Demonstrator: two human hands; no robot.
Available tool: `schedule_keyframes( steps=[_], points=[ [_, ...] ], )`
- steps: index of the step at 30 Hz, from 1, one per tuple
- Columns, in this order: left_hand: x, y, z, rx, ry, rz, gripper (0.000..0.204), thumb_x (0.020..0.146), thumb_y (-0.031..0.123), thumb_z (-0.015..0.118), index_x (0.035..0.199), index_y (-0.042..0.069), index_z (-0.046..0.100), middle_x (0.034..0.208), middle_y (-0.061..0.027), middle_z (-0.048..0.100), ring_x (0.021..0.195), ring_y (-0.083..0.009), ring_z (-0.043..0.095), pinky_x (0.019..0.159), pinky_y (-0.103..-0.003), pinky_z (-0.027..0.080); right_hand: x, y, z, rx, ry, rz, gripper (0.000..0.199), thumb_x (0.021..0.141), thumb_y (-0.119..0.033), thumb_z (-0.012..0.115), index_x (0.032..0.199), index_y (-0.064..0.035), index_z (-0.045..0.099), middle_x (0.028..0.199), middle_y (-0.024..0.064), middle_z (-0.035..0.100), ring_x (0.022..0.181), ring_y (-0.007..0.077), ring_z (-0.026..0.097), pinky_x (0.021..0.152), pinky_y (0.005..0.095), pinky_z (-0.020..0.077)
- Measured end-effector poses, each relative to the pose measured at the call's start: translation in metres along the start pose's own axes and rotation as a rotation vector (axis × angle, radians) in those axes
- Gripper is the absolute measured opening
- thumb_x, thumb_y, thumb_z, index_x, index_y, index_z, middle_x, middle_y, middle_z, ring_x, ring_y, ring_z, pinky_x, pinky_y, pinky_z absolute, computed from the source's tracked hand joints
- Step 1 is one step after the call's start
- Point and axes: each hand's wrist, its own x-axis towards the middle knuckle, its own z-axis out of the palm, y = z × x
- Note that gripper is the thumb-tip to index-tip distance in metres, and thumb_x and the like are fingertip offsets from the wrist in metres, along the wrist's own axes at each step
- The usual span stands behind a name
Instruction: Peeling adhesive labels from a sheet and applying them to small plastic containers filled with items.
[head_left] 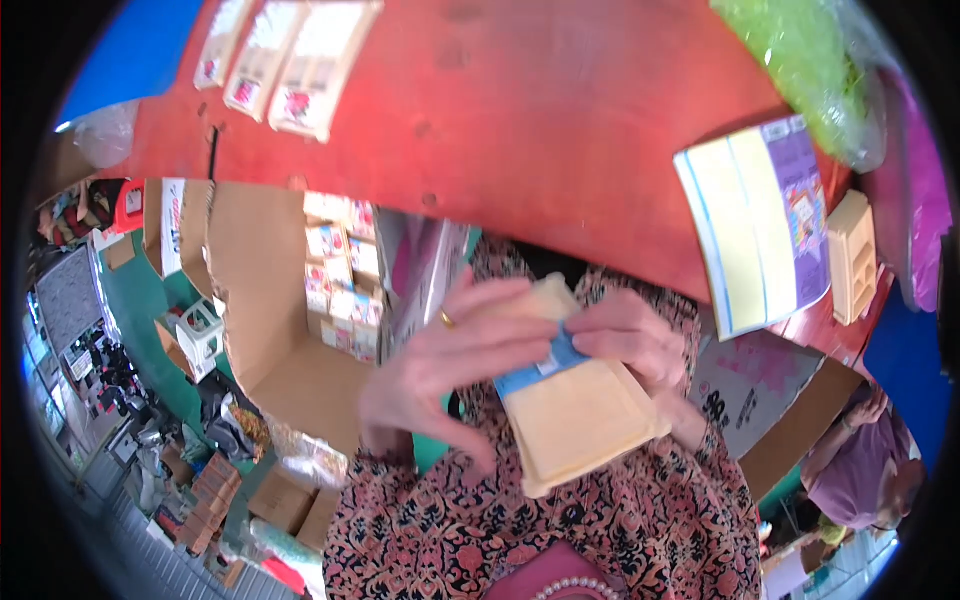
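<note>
Head view shows both hands meeting over a stack of pale yellow cloths [585, 420] bound by a blue paper band [545, 368], held above the lap of a floral-patterned dress [640, 520]. The left hand [450, 365], blurred, lies with fingers spread loosely across the stack's upper left part, a gold ring [447, 320] on one finger; its fingers rest on the top cloth and the band rather than pinching, so how firmly it grips cannot be told. The right hand [630, 340] closes on the stack's far upper edge, fingers curled over the top just beside the band, thumb side hidden behind the cloths. Away from the grip, beyond the hands, spreads a red table [540, 130]; to its right side lies a yellow and purple packet [755, 225] with a small cream plastic tray [852, 255] just beside it, and a green plastic bag [800, 60] farther off. At the table's far left sit three flat carded packs [285, 60]. Left of the grip, below the table edge, an open cardboard carton [270, 300] holds small pink and white boxes [340, 280]. Lower right of the grip, another person in a purple shirt [860, 470] is partly in view.
</note>
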Motion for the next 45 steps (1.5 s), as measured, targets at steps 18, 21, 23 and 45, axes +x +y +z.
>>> schedule_keyframes(
  steps=[18, 21, 23, 45],
  points=[
    [-0.130, -0.028, -0.004, -0.562, 1.377, -0.408, 0.031, 0.081, 0.012, 0.067, 0.106, -0.003, 0.055, 0.100, -0.0107, 0.064, 0.086, -0.0164, 0.065, 0.078, -0.032, 0.054, 0.021, -0.019, 0.000, -0.112, -0.035, 0.395, 0.030, 0.075, 0.001, 0.070, 0.104, 0.0028, 0.060, 0.097, 0.0157, 0.061, 0.072, 0.0227, 0.063, 0.061, 0.0300, 0.0511],
    [-0.195, -0.075, -0.009, -0.634, 1.481, -0.554, 0.035, 0.085, 0.008, 0.063, 0.115, -0.006, 0.052, 0.106, -0.0126, 0.063, 0.092, -0.0203, 0.064, 0.083, -0.035, 0.053, 0.047, -0.033, -0.026, -0.268, -0.117, 0.380, 0.028, 0.076, 0.001, 0.067, 0.102, 0.0045, 0.058, 0.090, 0.0164, 0.059, 0.074, 0.0313, 0.060, 0.063, 0.0360, 0.0485],
    [-0.228, -0.113, -0.002, -0.755, 1.511, -0.621, 0.037, 0.085, 0.005, 0.061, 0.119, -0.008, 0.051, 0.110, -0.0143, 0.062, 0.096, -0.0232, 0.063, 0.085, -0.037, 0.052, 0.067, -0.039, -0.040, -0.499, -0.194, 0.293, 0.028, 0.078, -0.001, 0.066, 0.104, 0.0036, 0.057, 0.087, 0.0166, 0.058, 0.079, 0.0347, 0.058, 0.068, 0.0388, 0.0475],
    [-0.216, -0.240, -0.003, 0.577, 1.253, -1.070, 0.034, 0.084, 0.012, 0.061, 0.112, -0.007, 0.058, 0.098, -0.0201, 0.064, 0.081, -0.0255, 0.062, 0.075, -0.033, 0.048, 0.307, 0.162, 0.002, -1.275, -0.013, -0.226, 0.057, 0.089, -0.033, 0.051, 0.127, 0.0072, 0.039, 0.121, 0.0197, 0.048, 0.111, 0.0356, 0.048, 0.085, 0.0527, 0.0421]
  ],
)
